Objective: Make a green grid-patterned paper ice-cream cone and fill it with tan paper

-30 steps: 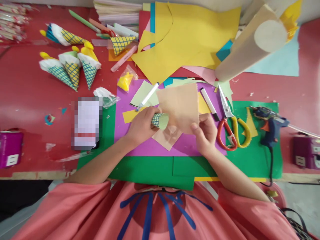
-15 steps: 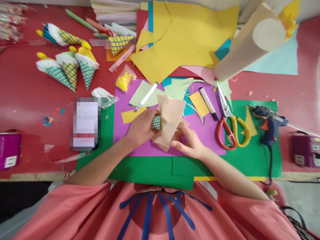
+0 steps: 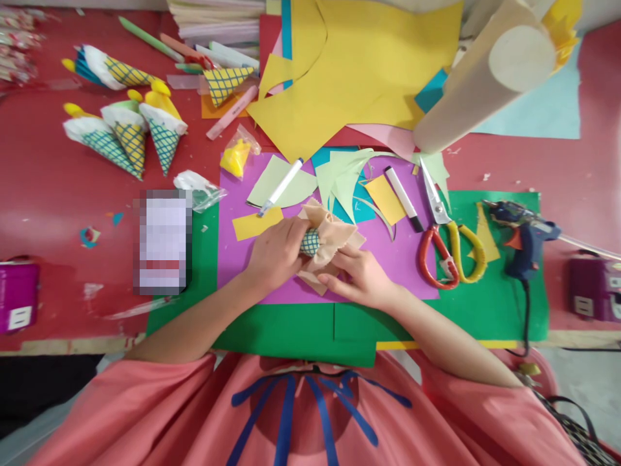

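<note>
A small paper cone [image 3: 309, 242] with a blue criss-cross pattern sits in the fingers of my left hand [image 3: 279, 255], which is closed around it. Most of the cone is hidden by the fingers and the wrap. Gathered about its right end is a crinkled beige sheet [image 3: 334, 234] with zigzag edges; whether it is cloth or crepe paper I cannot tell. My right hand [image 3: 361, 275] pinches the sheet's right side, its thumb stretched to the left below. Beneath both hands lies a purple sheet [image 3: 388, 285].
Scissors [image 3: 441, 226] and a glue gun [image 3: 526, 246] lie to the right. A beige roll [image 3: 466, 90] and yellow sheets [image 3: 369, 71] are at the back. Finished-looking cones [image 3: 165, 136] rest at far left, above a blurred phone [image 3: 165, 243]. A capped marker [image 3: 402, 199] lies near the scissors.
The beige sheet, flatter and standing up before, is now bunched and folded around the cone's end. My right hand has shifted slightly left, toward my left hand.
</note>
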`<act>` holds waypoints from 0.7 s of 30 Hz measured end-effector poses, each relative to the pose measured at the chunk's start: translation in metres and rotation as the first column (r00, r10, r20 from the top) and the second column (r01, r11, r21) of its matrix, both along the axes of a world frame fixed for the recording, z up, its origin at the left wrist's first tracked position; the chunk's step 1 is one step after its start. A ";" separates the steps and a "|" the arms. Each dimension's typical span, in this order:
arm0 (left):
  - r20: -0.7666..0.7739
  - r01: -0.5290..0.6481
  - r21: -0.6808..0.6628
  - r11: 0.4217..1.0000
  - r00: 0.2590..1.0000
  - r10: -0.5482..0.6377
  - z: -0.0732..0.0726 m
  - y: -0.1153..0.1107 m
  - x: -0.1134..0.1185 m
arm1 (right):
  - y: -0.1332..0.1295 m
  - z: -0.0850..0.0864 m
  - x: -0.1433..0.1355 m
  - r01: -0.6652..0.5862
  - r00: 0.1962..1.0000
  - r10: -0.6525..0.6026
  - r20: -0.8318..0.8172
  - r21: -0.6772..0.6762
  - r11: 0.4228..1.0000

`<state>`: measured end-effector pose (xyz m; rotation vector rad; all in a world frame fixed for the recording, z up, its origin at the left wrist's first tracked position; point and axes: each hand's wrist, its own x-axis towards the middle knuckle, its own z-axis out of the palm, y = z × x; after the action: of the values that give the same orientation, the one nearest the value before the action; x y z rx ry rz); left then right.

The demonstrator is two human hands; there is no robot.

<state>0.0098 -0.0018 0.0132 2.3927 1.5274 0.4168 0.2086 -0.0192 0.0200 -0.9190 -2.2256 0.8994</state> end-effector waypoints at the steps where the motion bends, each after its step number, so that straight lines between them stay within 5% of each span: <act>1: -0.006 0.002 -0.010 1.000 1.000 -0.002 0.000 0.000 0.000 | -0.001 0.000 -0.001 -0.001 1.000 0.001 0.004 0.013 1.000; 4: -0.021 -0.013 -0.062 0.998 1.000 0.012 0.001 -0.001 0.001 | -0.003 -0.001 -0.003 0.071 0.997 -0.069 -0.042 0.040 0.997; 7: -0.012 -0.059 -0.129 0.990 0.998 0.058 0.004 0.000 0.001 | -0.001 -0.002 0.000 0.239 0.946 -0.252 -0.206 -0.084 0.967; 10: -0.001 -0.137 -0.168 0.976 0.990 0.139 0.006 0.002 0.000 | 0.006 -0.003 0.009 0.483 0.732 -0.546 -0.409 -0.254 0.838; 12: -0.002 -0.176 -0.180 0.968 0.984 0.178 0.007 0.003 -0.001 | 0.011 -0.003 0.016 0.612 0.609 -0.644 -0.463 -0.243 0.753; 14: -0.004 -0.192 -0.188 0.963 0.981 0.195 0.008 0.004 -0.002 | 0.013 -0.001 0.019 0.655 0.635 -0.625 -0.454 -0.114 0.747; 17: -0.015 -0.195 -0.189 0.962 0.980 0.196 0.007 0.004 -0.002 | 0.010 0.003 0.014 0.483 0.825 -0.434 -0.362 0.051 0.874; 19: -0.032 -0.189 -0.183 0.965 0.982 0.186 0.007 0.004 -0.002 | 0.005 0.006 0.008 0.278 0.919 -0.263 -0.295 0.011 0.960; 21: -0.045 -0.162 -0.177 0.971 0.987 0.157 0.007 0.004 -0.001 | 0.001 0.007 0.003 0.116 0.959 -0.139 -0.248 -0.104 0.988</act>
<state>0.0091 0.0020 0.0205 2.1572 1.7004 0.2621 0.2120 -0.0179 0.0268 -0.9195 -1.9000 1.0018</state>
